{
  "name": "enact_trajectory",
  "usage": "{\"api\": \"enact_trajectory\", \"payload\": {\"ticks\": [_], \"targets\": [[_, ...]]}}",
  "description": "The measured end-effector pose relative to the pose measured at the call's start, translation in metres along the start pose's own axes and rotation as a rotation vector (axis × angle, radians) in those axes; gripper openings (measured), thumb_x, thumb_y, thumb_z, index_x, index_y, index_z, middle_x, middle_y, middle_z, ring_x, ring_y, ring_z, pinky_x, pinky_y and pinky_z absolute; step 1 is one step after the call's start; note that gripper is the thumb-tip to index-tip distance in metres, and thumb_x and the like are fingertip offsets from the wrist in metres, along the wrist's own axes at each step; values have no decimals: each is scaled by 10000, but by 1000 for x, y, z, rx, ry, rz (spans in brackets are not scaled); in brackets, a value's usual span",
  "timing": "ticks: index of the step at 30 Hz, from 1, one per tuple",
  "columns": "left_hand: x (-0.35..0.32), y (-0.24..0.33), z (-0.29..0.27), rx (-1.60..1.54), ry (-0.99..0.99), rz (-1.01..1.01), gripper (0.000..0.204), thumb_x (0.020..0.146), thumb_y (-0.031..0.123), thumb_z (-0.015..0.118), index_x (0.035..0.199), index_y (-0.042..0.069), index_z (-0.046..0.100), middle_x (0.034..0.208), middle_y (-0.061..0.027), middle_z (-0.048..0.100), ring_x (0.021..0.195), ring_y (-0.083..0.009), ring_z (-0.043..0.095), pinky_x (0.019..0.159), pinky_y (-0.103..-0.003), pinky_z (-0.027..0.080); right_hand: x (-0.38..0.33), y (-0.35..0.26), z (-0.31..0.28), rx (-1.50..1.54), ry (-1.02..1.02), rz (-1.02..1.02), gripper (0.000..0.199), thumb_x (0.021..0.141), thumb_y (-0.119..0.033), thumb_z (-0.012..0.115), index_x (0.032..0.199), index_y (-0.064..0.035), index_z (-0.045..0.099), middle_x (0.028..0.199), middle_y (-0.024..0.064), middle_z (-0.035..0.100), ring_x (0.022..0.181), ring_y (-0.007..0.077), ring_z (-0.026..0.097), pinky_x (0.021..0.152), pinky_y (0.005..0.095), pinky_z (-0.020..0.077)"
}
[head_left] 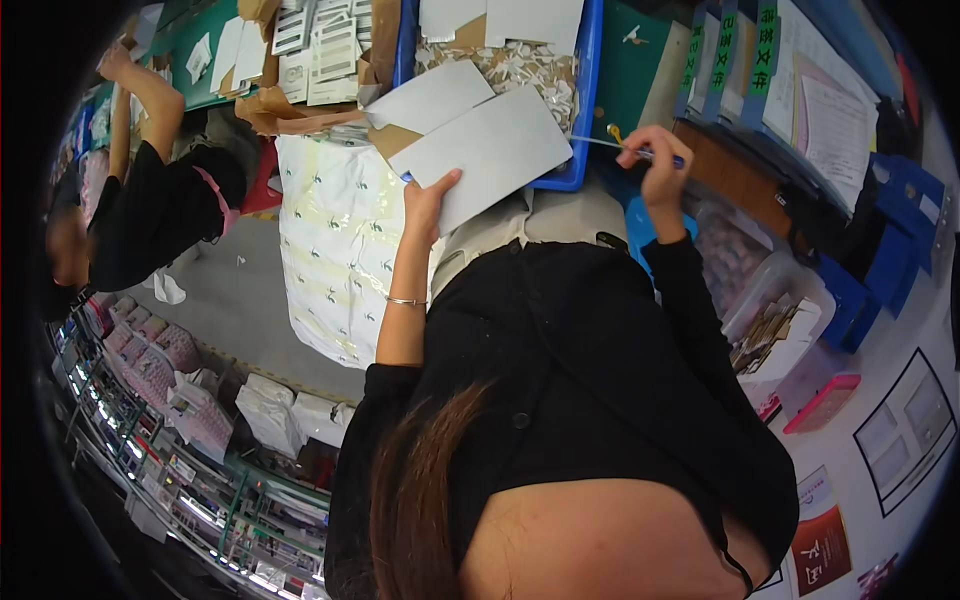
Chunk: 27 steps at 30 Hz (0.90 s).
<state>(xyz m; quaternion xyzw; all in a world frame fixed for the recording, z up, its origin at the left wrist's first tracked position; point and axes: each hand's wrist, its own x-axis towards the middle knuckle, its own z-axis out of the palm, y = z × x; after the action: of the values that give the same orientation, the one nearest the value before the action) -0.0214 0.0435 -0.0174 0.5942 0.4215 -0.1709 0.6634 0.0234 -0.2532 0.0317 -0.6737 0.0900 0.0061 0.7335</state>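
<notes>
Steadying a grey card (490,155) against the blue bin (588,90), the left hand (428,200) pinches its corner while the right hand (655,160) closes round a thin tool (610,143).

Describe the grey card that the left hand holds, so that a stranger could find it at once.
Start at the blue bin. Across its front edge lies the large grey card, gripped at its lower edge by the left hand. It is the bigger, nearer sheet; the smaller grey card lies behind it.
</notes>
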Motion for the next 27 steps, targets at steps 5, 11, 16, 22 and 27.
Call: {"api": "enact_trajectory", "payload": {"ticks": [5, 11, 16, 22, 27], "targets": [[0, 0, 5, 28, 40, 43, 442, 685, 57, 716, 1021, -106, 479, 856, -193, 612, 680, -235, 623, 625, -278, 532, -6, 40, 18, -139, 118, -74, 247, 861, -65, 405, 675, 32, 535, 623, 98, 571, 508, 156, 517, 536, 237, 445], [-5, 4, 9, 57, 95, 8, 424, 686, 52, 716, 1010, -91, 483, 855, -194, 612, 677, -238, 624, 623, -280, 534, 1, 52, 15, -209, 62, -122, 269, 866, -69, 400, 647, 29, 523, 631, 109, 580, 524, 161, 540, 539, 242, 460], [-6, 4, 8, 10, 80, 20, 407, 683, 49, 718, 990, -90, 491, 845, -190, 613, 671, -234, 623, 617, -276, 533, 8, 55, 15, -221, 8, -137, 271, 867, -72, 405, 638, 25, 513, 627, 100, 577, 525, 160, 545, 524, 240, 458], [-18, 10, 12, 179, -7, 223, 395, 679, 50, 722, 975, -93, 503, 842, -194, 615, 667, -233, 622, 609, -272, 532, 19, 53, 25, -366, -59, -113, 280, 863, -71, 412, 621, 23, 516, 614, 94, 565, 515, 164, 539, 514, 241, 450], [-24, 8, 10, 296, -113, 388, 404, 674, 50, 725, 982, -95, 507, 848, -199, 615, 668, -236, 622, 611, -275, 531, 14, 47, 20, -427, -81, -238, 277, 846, -58, 410, 602, 17, 515, 602, 86, 555, 508, 161, 530, 516, 236, 435]]}}
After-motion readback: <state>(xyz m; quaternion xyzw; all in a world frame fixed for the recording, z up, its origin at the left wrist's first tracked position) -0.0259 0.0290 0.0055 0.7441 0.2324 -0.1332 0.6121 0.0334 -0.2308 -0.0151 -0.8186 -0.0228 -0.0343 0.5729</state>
